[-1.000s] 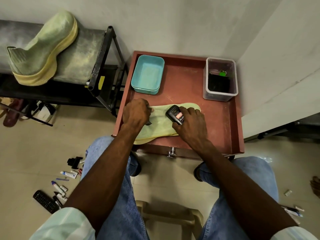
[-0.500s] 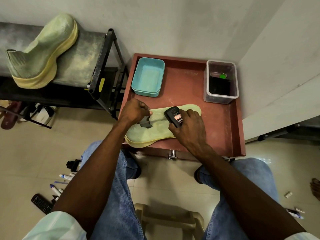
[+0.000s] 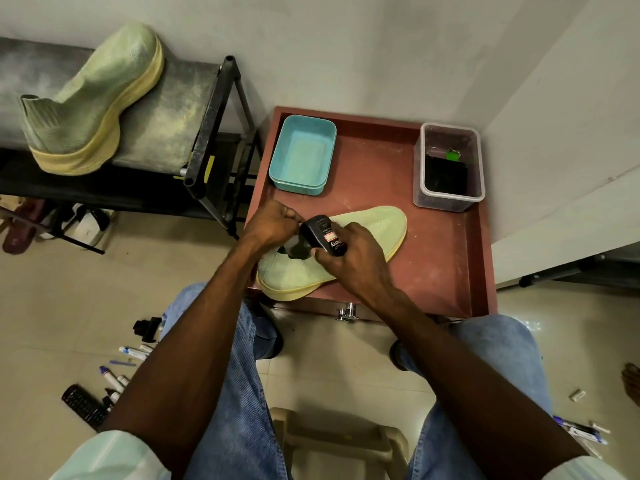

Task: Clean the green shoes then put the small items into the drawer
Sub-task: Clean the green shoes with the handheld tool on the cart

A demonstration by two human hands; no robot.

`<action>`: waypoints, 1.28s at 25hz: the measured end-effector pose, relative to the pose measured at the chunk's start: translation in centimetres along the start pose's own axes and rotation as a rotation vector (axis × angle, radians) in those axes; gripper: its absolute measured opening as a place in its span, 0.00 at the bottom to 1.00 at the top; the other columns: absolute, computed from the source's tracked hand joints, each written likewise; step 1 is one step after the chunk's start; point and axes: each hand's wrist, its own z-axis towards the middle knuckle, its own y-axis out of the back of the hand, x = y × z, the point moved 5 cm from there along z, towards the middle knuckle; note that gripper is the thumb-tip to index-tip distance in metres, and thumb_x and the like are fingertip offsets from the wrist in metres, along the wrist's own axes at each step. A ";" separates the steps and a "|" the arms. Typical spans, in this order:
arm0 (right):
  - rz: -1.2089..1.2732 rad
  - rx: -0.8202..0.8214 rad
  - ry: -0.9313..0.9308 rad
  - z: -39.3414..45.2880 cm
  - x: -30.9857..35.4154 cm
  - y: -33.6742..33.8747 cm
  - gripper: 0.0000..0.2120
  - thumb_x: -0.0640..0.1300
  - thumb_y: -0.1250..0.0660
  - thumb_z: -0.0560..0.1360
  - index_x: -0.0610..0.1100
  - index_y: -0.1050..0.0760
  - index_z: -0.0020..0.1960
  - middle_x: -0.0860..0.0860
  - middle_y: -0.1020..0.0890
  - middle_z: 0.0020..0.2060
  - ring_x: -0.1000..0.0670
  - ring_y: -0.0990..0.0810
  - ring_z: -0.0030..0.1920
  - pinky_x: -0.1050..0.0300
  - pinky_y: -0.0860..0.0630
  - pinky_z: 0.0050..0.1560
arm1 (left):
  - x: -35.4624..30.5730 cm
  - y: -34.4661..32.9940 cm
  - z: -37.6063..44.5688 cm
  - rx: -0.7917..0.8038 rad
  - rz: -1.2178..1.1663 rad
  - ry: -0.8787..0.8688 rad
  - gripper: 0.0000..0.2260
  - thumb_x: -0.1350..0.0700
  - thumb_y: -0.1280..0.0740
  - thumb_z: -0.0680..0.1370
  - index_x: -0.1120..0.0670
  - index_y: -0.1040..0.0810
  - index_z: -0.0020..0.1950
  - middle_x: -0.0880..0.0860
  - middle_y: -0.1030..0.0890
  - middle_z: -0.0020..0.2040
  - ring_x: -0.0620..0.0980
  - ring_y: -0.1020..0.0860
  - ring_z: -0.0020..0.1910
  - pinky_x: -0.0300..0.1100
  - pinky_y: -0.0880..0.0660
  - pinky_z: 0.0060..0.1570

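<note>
I have one green shoe lying on the red counter right in front of me, within easy reach for cleaning. My right hand has its grip wrapped round a small black bottle above the shoe's opening; my left hand pinches something dark there, possibly a cap. The second shoe waits on the shelf.
</note>
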 end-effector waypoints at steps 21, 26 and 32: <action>-0.216 -0.087 -0.011 1.6 -0.3 1.0 0.25 0.56 0.32 0.70 0.42 0.23 0.62 0.40 0.22 0.47 0.40 0.25 0.48 0.50 0.30 0.48 | -0.2 -0.2 0.2 -0.028 0.014 0.003 0.09 0.63 0.35 0.78 0.57 0.16 0.53 0.52 0.16 0.49 0.48 0.21 0.47 0.38 0.28 0.42; -0.294 -0.234 -0.217 2.2 -3.2 3.3 0.24 0.57 0.33 0.70 0.44 0.22 0.60 0.40 0.22 0.48 0.40 0.25 0.49 0.49 0.28 0.49 | -0.2 -0.1 0.4 -0.043 0.076 -0.052 0.09 0.61 0.34 0.78 0.56 0.17 0.56 0.51 0.16 0.53 0.48 0.21 0.51 0.40 0.27 0.51; -0.132 0.031 -0.072 2.8 -2.6 1.5 0.26 0.59 0.32 0.66 0.45 0.21 0.59 0.42 0.22 0.46 0.41 0.24 0.48 0.54 0.32 0.43 | -0.6 0.0 0.6 -0.084 0.256 -0.111 0.11 0.62 0.36 0.79 0.56 0.17 0.58 0.52 0.17 0.54 0.50 0.21 0.49 0.44 0.22 0.49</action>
